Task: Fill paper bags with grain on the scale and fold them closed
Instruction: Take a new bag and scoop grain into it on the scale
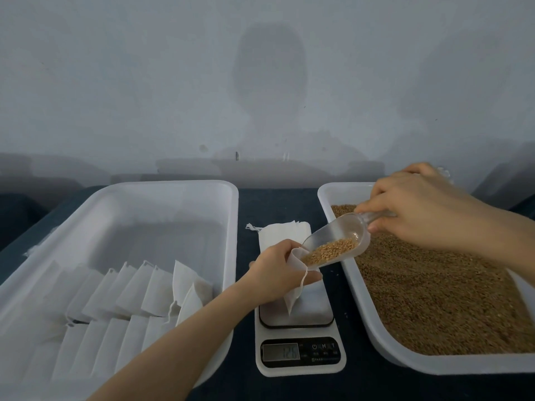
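While grain (333, 251) is tipped toward its mouth, a small white paper bag (293, 299) is held upright over the platform of the scale (298, 319), its lower corner resting on or just above the plate; which of the two cannot be told. The bag is judged thin, soft and very light, easily crumpled or collapsed, so it is best taken at the rim, where the mouth can be kept spread. It is gripped there by the left hand (279, 272), closed around the opening, with a drawstring loop hanging below the fingers. The grain is judged loose and free-running, likely to scatter if poured fast. It is carried in a clear plastic scoop (337, 241), rigid and smooth, whose handle is pinched by the closed right hand (417, 209).

On the scale's display (280, 353) digits resembling "126" are shown, though blurred; button marks beside it include an "M" and a "T", and the smaller print is unreadable.

Behind the scale a stack of empty bags (278, 234) lies on the dark table (289, 198). A white tray of grain (434, 369) stands to the right, and a white tray (144, 192) holding rows of folded bags (130, 290) to the left.
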The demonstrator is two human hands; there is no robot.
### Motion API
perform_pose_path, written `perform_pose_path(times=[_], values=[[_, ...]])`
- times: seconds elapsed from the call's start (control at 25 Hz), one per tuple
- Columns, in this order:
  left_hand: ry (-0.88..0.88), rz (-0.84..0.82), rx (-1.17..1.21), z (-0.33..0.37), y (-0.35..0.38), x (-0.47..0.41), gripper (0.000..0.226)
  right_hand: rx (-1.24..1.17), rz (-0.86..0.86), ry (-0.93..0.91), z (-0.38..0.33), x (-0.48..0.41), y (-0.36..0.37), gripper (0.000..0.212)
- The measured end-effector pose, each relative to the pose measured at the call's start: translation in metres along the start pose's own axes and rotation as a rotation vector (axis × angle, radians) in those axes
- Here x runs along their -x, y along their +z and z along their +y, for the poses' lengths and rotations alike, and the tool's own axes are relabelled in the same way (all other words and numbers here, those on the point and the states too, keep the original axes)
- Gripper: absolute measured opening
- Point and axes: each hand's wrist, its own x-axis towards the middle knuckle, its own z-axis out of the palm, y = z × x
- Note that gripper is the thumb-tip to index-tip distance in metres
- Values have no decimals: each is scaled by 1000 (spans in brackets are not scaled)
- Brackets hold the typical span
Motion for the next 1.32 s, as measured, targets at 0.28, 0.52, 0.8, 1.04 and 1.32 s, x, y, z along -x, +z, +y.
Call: perform_pose_path(times=[0.28, 0.52, 0.8, 1.04, 1.32], values=[[-5, 22, -21, -1, -1, 1, 41, 207, 23, -100, -19, -10, -15, 25], [-13, 29, -37, 0, 0, 1, 45, 418, 205, -193, -41, 3, -16, 14], [-14, 23, -12, 0, -1, 1, 47, 504, 450, -247, -44, 19, -14, 42], [17, 44, 10, -4, -1, -1, 38, 92, 400, 169, -1, 18, 12, 24], [20, 53, 40, -3, -1, 0, 38, -512, -108, 730, 23, 4, 132, 22]])
